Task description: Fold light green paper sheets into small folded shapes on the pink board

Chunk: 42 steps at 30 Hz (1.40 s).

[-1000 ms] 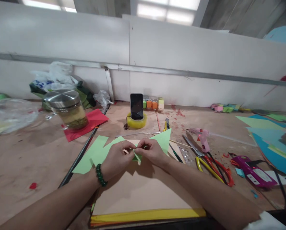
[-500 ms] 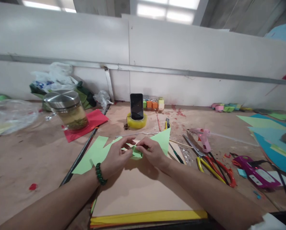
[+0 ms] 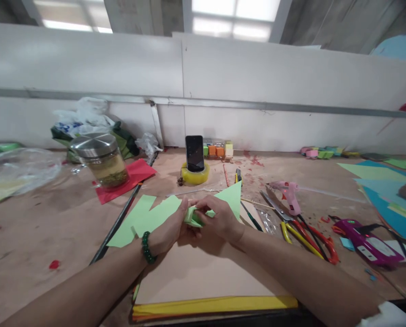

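A small folded piece of light green paper (image 3: 193, 217) is held between both hands, above a stack of paper whose top sheet (image 3: 203, 272) is pale peach. My left hand (image 3: 172, 229) supports it from the left and below, its fingers partly hidden beneath. From the right, my right hand (image 3: 218, 220) pinches the folded paper with thumb and fingers bent over its edge. Cut light green sheets (image 3: 155, 215) lie behind my left hand, and another green paper corner (image 3: 232, 197) sticks up behind my right.
Right of the stack lie red-handled scissors (image 3: 312, 243), yellow-handled pliers (image 3: 301, 238), a pink glue gun (image 3: 288, 195) and a purple power strip (image 3: 368, 245). A phone (image 3: 194, 154) leans in a yellow tape roll (image 3: 196, 177). A lidded glass jar (image 3: 107, 165) stands on red paper (image 3: 141, 175).
My left hand has turned so its fingers go under the folded paper instead of pinching it from above. My right fingers have curled further over it. The view has shifted slightly.
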### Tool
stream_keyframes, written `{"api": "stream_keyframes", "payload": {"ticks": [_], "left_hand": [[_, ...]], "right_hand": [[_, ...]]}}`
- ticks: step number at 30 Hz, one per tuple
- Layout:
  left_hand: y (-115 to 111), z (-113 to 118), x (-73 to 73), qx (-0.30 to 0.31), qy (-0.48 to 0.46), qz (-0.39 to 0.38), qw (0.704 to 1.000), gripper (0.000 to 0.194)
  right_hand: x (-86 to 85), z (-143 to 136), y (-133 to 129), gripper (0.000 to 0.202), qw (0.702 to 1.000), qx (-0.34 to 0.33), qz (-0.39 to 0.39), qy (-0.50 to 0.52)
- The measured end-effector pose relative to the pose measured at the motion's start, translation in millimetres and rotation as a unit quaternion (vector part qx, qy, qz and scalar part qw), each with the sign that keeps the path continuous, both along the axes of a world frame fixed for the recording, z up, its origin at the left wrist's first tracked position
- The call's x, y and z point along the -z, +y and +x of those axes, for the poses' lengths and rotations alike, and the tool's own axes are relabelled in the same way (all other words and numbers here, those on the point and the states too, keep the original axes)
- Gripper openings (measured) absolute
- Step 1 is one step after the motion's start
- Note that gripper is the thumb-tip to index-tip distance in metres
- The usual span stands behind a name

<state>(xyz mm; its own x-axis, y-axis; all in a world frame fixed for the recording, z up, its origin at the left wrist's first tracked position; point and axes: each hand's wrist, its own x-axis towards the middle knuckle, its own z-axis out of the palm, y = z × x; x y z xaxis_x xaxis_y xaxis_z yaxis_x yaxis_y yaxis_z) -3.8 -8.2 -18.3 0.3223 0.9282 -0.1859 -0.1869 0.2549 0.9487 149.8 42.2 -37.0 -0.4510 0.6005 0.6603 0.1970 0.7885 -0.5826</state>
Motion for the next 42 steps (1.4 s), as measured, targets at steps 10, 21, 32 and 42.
{"api": "stream_keyframes", "payload": {"ticks": [10, 21, 32, 42], "left_hand": [[-6, 4, -5.6, 0.040, 0.155, -0.051, 0.986, 0.087], [-5, 1, -3.9, 0.037, 0.143, 0.019, 0.989, 0.078], [-3, 0, 1.4, -0.044, 0.312, 0.346, 0.884, 0.062], [-1, 1, 0.8, -0.041, 0.307, 0.371, 0.875, 0.058]], "right_hand": [[-1.0, 3, -2, 0.023, 0.991, 0.055, 0.031, -0.115], [-11.2, 6, -6, 0.023, 0.987, 0.037, -0.062, -0.140], [-4.6, 4, -1, 0.013, 0.990, 0.071, 0.020, -0.122], [-3.7, 5, -1, 0.013, 0.993, 0.068, 0.056, -0.074]]}}
